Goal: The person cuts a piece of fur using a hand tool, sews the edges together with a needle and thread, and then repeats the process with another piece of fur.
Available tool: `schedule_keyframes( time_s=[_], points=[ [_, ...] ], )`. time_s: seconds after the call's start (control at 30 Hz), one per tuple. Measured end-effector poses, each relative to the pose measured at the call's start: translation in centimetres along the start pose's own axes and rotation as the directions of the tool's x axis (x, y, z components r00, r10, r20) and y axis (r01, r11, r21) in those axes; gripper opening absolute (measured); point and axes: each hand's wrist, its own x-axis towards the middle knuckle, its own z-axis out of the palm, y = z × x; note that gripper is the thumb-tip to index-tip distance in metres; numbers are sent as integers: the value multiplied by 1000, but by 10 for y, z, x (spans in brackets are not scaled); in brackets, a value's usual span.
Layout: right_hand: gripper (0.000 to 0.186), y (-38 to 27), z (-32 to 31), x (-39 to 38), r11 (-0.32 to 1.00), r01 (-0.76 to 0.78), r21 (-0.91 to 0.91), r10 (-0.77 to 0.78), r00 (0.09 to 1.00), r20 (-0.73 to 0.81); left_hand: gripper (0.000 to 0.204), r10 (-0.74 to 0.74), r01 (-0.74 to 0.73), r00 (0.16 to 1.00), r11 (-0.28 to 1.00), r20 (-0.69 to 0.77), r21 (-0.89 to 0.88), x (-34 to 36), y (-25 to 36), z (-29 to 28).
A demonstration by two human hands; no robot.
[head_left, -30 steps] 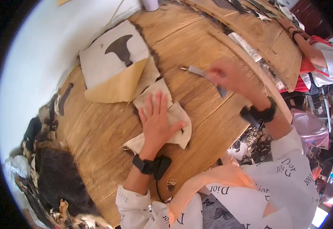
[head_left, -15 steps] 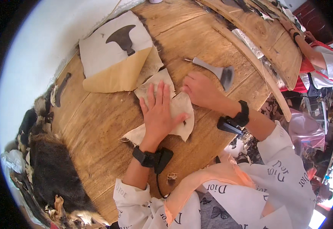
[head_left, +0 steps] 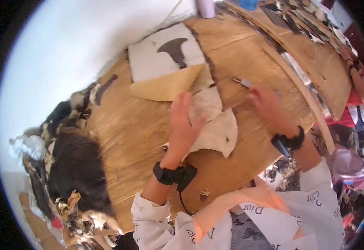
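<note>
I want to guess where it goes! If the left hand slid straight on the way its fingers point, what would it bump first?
Probably the yellow leather sheet, just past the left hand on the pale leather piece.

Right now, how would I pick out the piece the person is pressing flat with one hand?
Start at the big wooden table. Near its middle, the left hand lies flat on a pale, off-white piece of hide with curved, irregular edges. Unlike the yellow-tan sheet and the white sheet with a dark shape behind it, it is ragged in outline and plain.
</note>
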Motion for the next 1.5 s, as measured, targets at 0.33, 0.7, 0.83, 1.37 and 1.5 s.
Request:
schedule_keyframes(
  time_s=[0.33, 0.7, 0.83, 1.37, 1.5],
  points=[
    [30, 36, -49, 6, 991, 48, -123, -23, 979, 203, 25, -778, 588, 413, -169, 473, -791, 27, -93, -20],
    [35, 51, -35, 22, 984, -168, -57, 178, 926, 332, 2, -374, 493, 870, 662, 321, -564, 13, -8, -45],
    [34, 44, -28, 28, 983, -182, 25, 165, 933, 321, 11, -66, 141, 968, 940, 240, -310, -34, 37, -36],
    [21, 13, -44, 18, 991, -83, -108, 99, 983, 156, 55, 67, -121, 973, 963, 219, 243, -2, 46, 3],
    [27, 13, -46, 14, 997, -73, -33, 76, 989, 128, 70, 64, -117, 943, 982, 328, 146, -5, 56, 41]
  ],
)
